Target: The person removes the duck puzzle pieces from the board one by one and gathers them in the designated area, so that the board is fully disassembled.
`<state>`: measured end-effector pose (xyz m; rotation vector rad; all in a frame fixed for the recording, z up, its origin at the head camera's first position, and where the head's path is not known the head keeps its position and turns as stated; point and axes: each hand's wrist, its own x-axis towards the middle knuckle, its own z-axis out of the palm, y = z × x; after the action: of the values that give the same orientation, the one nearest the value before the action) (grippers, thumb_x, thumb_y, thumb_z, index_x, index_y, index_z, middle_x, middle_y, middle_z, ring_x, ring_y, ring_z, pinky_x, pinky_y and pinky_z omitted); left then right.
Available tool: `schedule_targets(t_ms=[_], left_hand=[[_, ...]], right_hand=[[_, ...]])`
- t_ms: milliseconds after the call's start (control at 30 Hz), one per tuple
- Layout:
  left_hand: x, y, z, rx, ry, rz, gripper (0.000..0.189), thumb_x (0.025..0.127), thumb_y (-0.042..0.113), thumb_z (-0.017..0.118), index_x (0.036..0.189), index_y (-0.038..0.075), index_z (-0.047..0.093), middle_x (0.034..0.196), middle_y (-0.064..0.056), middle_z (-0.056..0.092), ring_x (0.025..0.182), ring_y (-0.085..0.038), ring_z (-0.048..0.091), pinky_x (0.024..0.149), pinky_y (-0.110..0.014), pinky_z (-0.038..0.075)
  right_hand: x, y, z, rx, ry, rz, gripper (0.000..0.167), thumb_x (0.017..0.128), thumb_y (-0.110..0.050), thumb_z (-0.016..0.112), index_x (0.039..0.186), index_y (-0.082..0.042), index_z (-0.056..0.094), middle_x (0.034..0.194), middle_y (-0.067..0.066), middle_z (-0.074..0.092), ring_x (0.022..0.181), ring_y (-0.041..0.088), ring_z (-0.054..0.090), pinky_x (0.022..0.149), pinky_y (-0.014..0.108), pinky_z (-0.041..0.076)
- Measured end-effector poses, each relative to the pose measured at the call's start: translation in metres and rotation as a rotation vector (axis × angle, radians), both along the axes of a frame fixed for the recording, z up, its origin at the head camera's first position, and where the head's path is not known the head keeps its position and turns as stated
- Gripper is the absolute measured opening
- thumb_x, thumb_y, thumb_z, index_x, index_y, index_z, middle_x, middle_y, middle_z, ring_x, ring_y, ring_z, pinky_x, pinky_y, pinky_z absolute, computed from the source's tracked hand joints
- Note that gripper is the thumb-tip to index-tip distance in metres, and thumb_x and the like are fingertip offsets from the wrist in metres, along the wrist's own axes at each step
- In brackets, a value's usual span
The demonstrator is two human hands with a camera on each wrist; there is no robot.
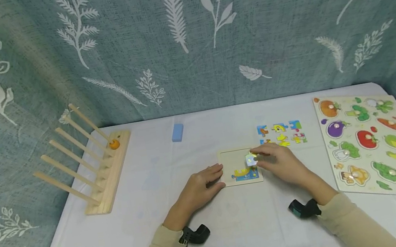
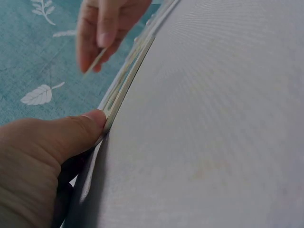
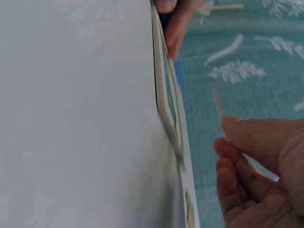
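Note:
A small wooden puzzle board (image 1: 229, 159) lies flat on the table, with joined blue and yellow pieces (image 1: 246, 174) along its lower right. My left hand (image 1: 202, 186) rests against the board's left edge, thumb near the lower corner and fingers higher up. In the left wrist view, the thumb (image 2: 80, 133) touches the board's rim (image 2: 128, 83). My right hand (image 1: 279, 161) pinches a light-coloured puzzle piece (image 1: 251, 159) between thumb and fingers. That puzzle piece (image 3: 218, 102) appears edge-on and raised above the board in the right wrist view.
Several loose puzzle pieces (image 1: 280, 127) lie behind my right hand. On the right is a large vegetable puzzle board (image 1: 378, 146). A wooden peg stand (image 1: 113, 180) with an orange bead (image 1: 114, 144) is at left, its pegs leaning outward. A blue block (image 1: 178, 132) lies farther back.

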<state>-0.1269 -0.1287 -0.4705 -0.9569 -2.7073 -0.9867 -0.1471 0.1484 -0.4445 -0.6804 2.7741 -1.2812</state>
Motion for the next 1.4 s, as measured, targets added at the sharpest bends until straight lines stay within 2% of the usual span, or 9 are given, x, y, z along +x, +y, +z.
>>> schedule_targets(t_ms=[233, 433, 667, 933, 1233, 1400], left_hand=[[0.0, -0.001, -0.002, -0.007, 0.001, -0.002, 0.042, 0.085, 0.02, 0.071, 0.12, -0.001, 0.064, 0.128, -0.011, 0.061, 0.121, -0.025, 0.057, 0.1, -0.036, 0.049], [0.001, 0.0, -0.001, -0.006, 0.013, 0.003, 0.041, 0.085, 0.02, 0.071, 0.12, -0.001, 0.064, 0.128, -0.011, 0.061, 0.12, -0.025, 0.057, 0.1, -0.036, 0.049], [0.001, 0.001, 0.001, 0.003, 0.011, 0.003, 0.041, 0.084, 0.02, 0.072, 0.119, -0.002, 0.064, 0.127, -0.012, 0.061, 0.12, -0.026, 0.058, 0.1, -0.037, 0.049], [0.001, 0.0, -0.001, 0.009, -0.004, 0.008, 0.04, 0.085, 0.019, 0.072, 0.119, -0.001, 0.064, 0.127, -0.012, 0.061, 0.12, -0.025, 0.058, 0.1, -0.036, 0.049], [0.0, 0.0, -0.002, 0.019, 0.025, 0.006, 0.04, 0.083, 0.017, 0.073, 0.117, -0.002, 0.066, 0.125, -0.013, 0.063, 0.118, -0.026, 0.059, 0.098, -0.036, 0.051], [0.0, 0.0, -0.001, 0.013, 0.018, 0.0, 0.04, 0.084, 0.018, 0.073, 0.118, -0.002, 0.065, 0.126, -0.013, 0.062, 0.119, -0.025, 0.058, 0.099, -0.036, 0.05]], right_hand=[[0.001, 0.031, -0.014, 0.029, 0.063, -0.055, 0.034, 0.085, -0.008, 0.07, 0.119, -0.006, 0.065, 0.115, 0.009, 0.066, 0.104, 0.024, 0.062, 0.088, 0.043, 0.052], [0.0, 0.041, -0.019, 0.063, 0.05, -0.06, 0.033, 0.087, -0.01, 0.067, 0.119, -0.004, 0.064, 0.119, 0.014, 0.064, 0.112, 0.032, 0.059, 0.096, 0.048, 0.049], [0.001, 0.042, -0.02, 0.112, 0.061, -0.056, 0.032, 0.088, -0.01, 0.066, 0.119, -0.004, 0.064, 0.119, 0.015, 0.062, 0.112, 0.033, 0.057, 0.094, 0.049, 0.049], [0.001, 0.041, -0.02, 0.11, 0.077, -0.05, 0.032, 0.087, -0.008, 0.067, 0.118, -0.003, 0.064, 0.115, 0.014, 0.061, 0.108, 0.031, 0.058, 0.091, 0.049, 0.05], [-0.001, 0.04, -0.022, 0.081, 0.1, -0.078, 0.034, 0.084, -0.008, 0.07, 0.117, -0.004, 0.063, 0.117, 0.013, 0.061, 0.112, 0.033, 0.057, 0.097, 0.049, 0.048], [0.002, 0.038, -0.018, 0.04, 0.099, -0.056, 0.038, 0.083, -0.008, 0.071, 0.119, -0.004, 0.062, 0.12, 0.011, 0.062, 0.116, 0.031, 0.056, 0.1, 0.047, 0.045]])
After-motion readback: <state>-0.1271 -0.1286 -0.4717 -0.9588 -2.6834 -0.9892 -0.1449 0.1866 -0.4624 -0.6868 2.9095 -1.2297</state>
